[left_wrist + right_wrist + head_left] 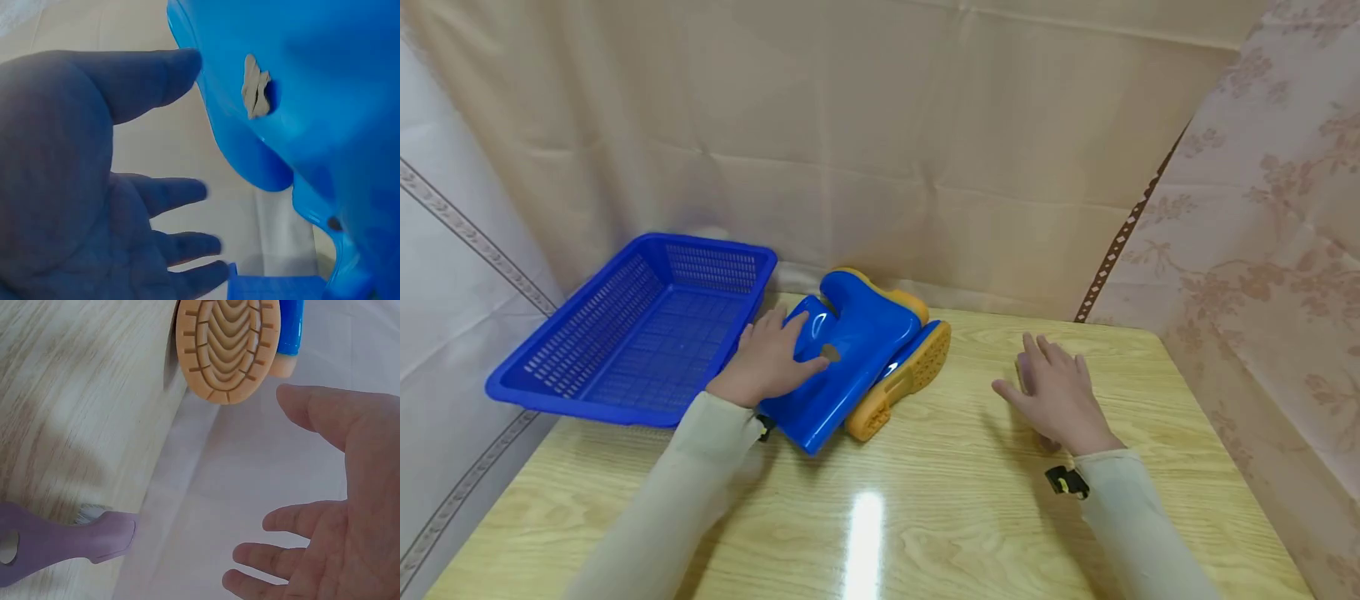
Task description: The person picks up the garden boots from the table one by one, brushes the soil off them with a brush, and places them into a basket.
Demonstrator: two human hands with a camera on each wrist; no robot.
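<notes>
Sleeves [651,508] reach up from the near side to your two hands, and both hands have their fingers held apart with nothing in them. Your right hand [1054,387] is over the pinkish-purple scrub brush [72,540], which lies on the wooden table [962,517] with its bristles showing near one end. If you pick it up, it should work best to wrap your fingers round the handle and leave the bristles clear. The hole in the handle may give you a good place to hold. Your left hand [767,354] is over the blue rain boots [876,333], which lie on their sides, one partly on top of the other. You can't tell for sure from here if that hand touches the top boot. By your left thumb there is a brown smear [255,87] on the shiny blue part, and it looks like mud. If you rub it, press the boot down with a flat palm first, because it may be slippery, and keep your thumb off the spot. Small, soft rubs should do better than big, fast ones. Watch the blue plastic basket [580,408] near the boots on the left, so your elbow doesn't bump it. Past them hangs tan cloth [880,125], so try not to push the boots into it.
</notes>
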